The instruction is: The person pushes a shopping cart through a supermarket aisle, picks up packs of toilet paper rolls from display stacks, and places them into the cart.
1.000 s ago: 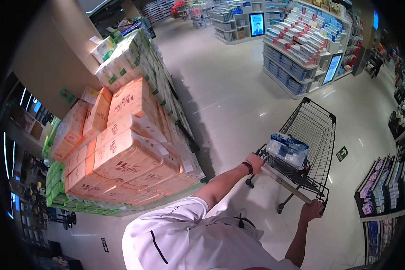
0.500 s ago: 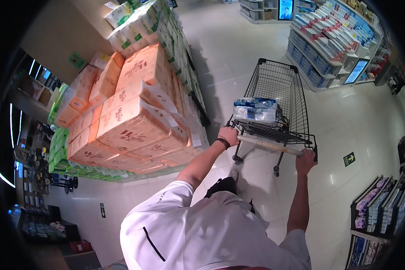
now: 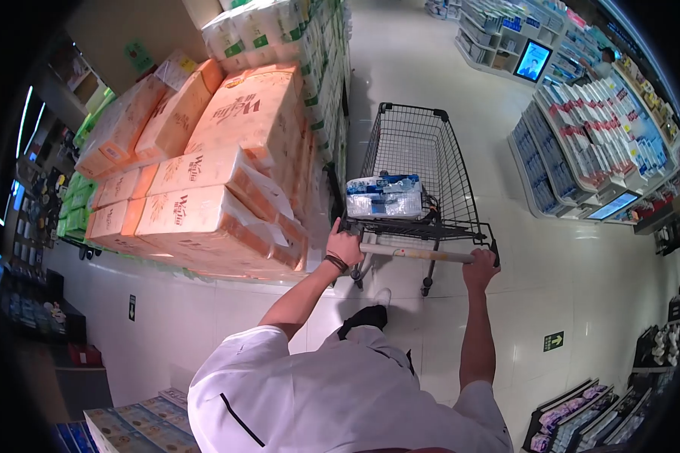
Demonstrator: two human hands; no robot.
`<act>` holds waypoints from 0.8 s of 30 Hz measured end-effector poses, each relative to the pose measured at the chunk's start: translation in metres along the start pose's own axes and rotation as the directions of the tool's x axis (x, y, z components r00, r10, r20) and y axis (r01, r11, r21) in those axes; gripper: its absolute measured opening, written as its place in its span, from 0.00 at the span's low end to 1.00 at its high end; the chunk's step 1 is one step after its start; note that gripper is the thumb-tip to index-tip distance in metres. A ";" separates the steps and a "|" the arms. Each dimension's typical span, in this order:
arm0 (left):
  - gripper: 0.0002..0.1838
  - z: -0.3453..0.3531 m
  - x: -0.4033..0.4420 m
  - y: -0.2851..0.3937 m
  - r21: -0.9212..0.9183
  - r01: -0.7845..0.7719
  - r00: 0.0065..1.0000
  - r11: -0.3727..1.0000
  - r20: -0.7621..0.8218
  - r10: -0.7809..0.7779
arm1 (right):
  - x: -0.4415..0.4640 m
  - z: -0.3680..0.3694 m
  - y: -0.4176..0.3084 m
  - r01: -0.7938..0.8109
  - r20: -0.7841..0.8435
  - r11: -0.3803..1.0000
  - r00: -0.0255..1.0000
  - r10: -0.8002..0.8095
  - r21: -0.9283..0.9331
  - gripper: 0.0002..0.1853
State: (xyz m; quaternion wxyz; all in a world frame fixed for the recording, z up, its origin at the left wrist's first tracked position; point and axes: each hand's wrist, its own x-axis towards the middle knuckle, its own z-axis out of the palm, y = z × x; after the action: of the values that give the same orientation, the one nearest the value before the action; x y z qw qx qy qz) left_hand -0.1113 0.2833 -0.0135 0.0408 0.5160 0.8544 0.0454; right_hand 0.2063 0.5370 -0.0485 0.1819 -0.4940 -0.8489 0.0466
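A black wire shopping cart (image 3: pixel 419 140) stands ahead of me, its pale handle bar (image 3: pixel 415 252) running across in front of my body. Near the bar's left end my left hand (image 3: pixel 344 248) is closed round it, with a dark bracelet on the wrist. My right hand (image 3: pixel 480 269) grips the right end, by the black corner piece. A blue-and-white plastic-wrapped pack (image 3: pixel 384 198) lies in the cart, close to the handle on the left. The rest of the basket's wire floor shows through the mesh.
Orange packs (image 3: pixel 196 189) are stacked high just left of the cart, with green-and-white packs (image 3: pixel 268 34) behind them. Right of the aisle stands a shelf of boxed goods (image 3: pixel 597 143) with lit screens. A low rack (image 3: pixel 582 415) is at lower right.
The cart and both hands have shifted left in view, still joined at the bar. The orange stack now sits closer to the cart, and the right-hand shelves have turned and come nearer.
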 end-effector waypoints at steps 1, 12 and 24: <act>0.12 0.001 0.010 -0.002 0.005 0.018 1.000 1.000 -0.009 -0.018 | 0.020 0.005 -0.003 0.014 0.015 1.000 1.000 -0.014 0.023 0.09; 0.12 0.002 0.131 -0.035 -0.004 0.144 0.986 0.990 -0.081 -0.144 | 0.192 0.070 -0.034 0.131 0.072 0.989 0.988 -0.136 0.065 0.08; 0.13 0.003 0.252 -0.059 0.020 0.192 0.980 0.981 -0.050 -0.190 | 0.304 0.117 -0.052 0.147 0.009 0.987 0.989 -0.148 0.069 0.11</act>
State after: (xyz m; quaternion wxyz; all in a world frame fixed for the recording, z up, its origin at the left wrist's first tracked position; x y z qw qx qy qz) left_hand -0.2802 0.4794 -0.0296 0.0183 0.4308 0.9012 0.0431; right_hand -0.0135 0.7823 -0.0641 0.1959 -0.4231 -0.8822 0.0656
